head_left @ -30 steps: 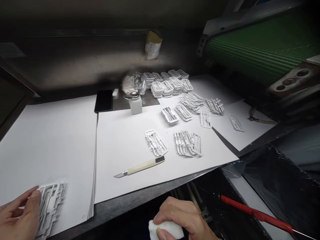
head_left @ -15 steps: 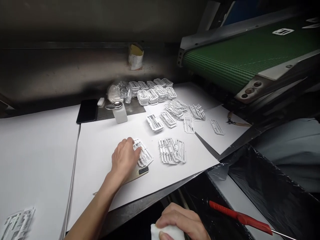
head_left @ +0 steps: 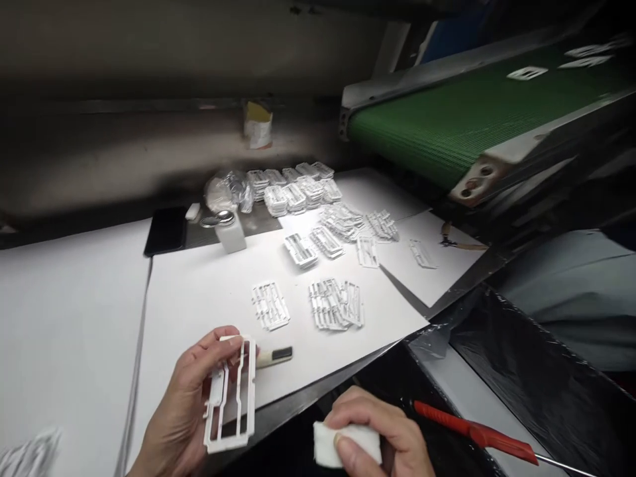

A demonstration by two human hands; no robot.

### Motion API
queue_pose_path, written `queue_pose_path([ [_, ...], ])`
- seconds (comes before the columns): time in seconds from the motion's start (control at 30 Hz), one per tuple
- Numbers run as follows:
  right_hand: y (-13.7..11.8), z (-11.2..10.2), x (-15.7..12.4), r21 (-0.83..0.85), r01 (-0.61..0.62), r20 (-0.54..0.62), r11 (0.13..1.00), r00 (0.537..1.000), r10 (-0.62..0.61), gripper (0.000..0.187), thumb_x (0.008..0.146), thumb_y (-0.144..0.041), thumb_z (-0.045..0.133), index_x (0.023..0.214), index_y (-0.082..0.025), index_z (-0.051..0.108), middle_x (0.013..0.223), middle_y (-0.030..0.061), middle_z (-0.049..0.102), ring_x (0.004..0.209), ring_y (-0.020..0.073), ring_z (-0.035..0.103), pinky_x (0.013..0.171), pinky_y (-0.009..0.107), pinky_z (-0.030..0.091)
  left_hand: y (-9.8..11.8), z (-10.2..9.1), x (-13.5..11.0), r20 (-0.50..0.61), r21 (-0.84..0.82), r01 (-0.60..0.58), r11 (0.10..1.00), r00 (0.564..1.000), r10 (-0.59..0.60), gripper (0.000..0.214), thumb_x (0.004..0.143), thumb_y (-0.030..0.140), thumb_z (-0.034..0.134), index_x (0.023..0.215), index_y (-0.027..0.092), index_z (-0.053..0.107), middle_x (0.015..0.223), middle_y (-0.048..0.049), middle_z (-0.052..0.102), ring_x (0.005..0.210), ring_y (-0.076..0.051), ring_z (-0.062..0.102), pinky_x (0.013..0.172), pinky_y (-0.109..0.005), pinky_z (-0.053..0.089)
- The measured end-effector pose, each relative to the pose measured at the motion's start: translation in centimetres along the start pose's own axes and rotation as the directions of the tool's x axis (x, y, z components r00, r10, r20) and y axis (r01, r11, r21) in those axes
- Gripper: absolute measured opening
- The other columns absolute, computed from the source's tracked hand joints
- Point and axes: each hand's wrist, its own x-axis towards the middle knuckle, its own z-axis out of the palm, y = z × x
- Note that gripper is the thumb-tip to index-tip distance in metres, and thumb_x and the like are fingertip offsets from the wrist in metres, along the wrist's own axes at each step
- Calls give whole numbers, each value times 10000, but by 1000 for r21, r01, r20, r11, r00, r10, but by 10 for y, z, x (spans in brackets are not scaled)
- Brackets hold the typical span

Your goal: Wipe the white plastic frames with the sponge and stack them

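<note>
My left hand [head_left: 186,404] is closed around a white plastic frame part [head_left: 229,396], held upright over the table's front edge. My right hand [head_left: 380,434] pinches a small white pad [head_left: 346,442] low at the front, below the table edge. A utility knife [head_left: 273,356] lies on the white paper [head_left: 199,298] just beyond the held part, partly hidden by it. A small pile of the same frame parts [head_left: 270,305] and a fanned pile [head_left: 336,303] lie on the paper further out.
More stacks of frame parts [head_left: 298,192] sit at the back, with a white dispenser bottle [head_left: 230,232] and a black phone [head_left: 165,230]. A green conveyor belt [head_left: 462,112] carrying parts rises at right. A red-handled tool [head_left: 472,432] lies on black plastic [head_left: 536,371]. Pliers [head_left: 454,240] lie at right.
My left hand left the stack at the front left, reached to the middle pile, and now holds one frame part lifted near the table edge. The view shifted right.
</note>
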Motion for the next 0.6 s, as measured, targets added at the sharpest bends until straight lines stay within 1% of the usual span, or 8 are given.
queue_pose_path([
  [0.07, -7, 6, 1, 46, -48, 11, 998, 999, 48, 81, 832, -227, 603, 862, -226, 678, 747, 23, 650, 640, 175, 615, 576, 245, 478, -16, -14, -20, -60, -284, 141, 949, 985, -164, 236, 628, 88, 731, 833, 158, 635, 734, -11, 715, 821, -229, 713, 744, -362, 580],
  [0.1, -9, 11, 2, 70, -67, 26, 995, 998, 65, 84, 836, -228, 598, 861, -228, 678, 750, 22, 652, 649, 178, 617, 578, 246, 479, -24, -20, -29, -60, -352, 175, 919, 976, -209, 205, 654, 77, 711, 834, 145, 641, 784, -42, 735, 869, -261, 711, 800, -420, 573],
  [0.13, -11, 16, 3, 90, -82, 42, 993, 996, 78, 86, 839, -228, 597, 863, -230, 680, 758, 22, 656, 662, 181, 622, 585, 247, 481, -32, -25, -38, -50, -384, 208, 900, 968, -245, 152, 687, 91, 690, 824, 136, 644, 808, -74, 747, 849, -276, 717, 799, -452, 573],
  [0.2, -15, 25, 3, 112, -86, 69, 990, 995, 79, 85, 841, -223, 603, 864, -233, 684, 770, 21, 661, 689, 182, 629, 604, 244, 486, -43, -34, -52, 2, -405, 278, 871, 953, -304, 48, 762, 150, 640, 804, 128, 649, 813, -126, 758, 714, -261, 729, 734, -454, 586],
  [0.27, -18, 32, 3, 105, -74, 87, 992, 994, 65, 85, 841, -207, 612, 870, -237, 686, 784, 19, 667, 707, 178, 633, 618, 237, 489, -49, -42, -64, 69, -426, 355, 832, 930, -361, 132, 827, 203, 571, 845, 114, 666, 847, -160, 762, 652, -237, 724, 694, -444, 587],
  [0.37, -21, 36, 0, 73, -53, 117, 996, 992, 44, 108, 850, -177, 606, 894, -241, 681, 810, 16, 672, 737, 174, 636, 632, 230, 495, -49, -49, -77, 146, -429, 456, 780, 887, -438, 272, 881, 235, 489, 987, 65, 672, 1017, -211, 732, 873, -286, 717, 722, -464, 577],
  [0.47, -25, 39, -3, 55, -45, 165, 997, 986, 36, 146, 854, -145, 598, 942, -238, 668, 853, 18, 667, 773, 168, 635, 662, 230, 505, -49, -51, -81, 119, -388, 484, 785, 870, -478, 272, 877, 237, 510, 971, 49, 684, 1042, -195, 729, 964, -287, 692, 730, -403, 579],
  [0.6, -29, 50, -6, 55, 10, 241, 998, 970, -23, 214, 842, -83, 593, 1001, -211, 659, 873, 32, 664, 785, 163, 634, 700, 245, 516, -57, -48, -76, 29, -335, 435, 835, 891, -453, 254, 867, 225, 534, 984, 57, 684, 959, -177, 751, 902, -252, 711, 728, -319, 576],
])
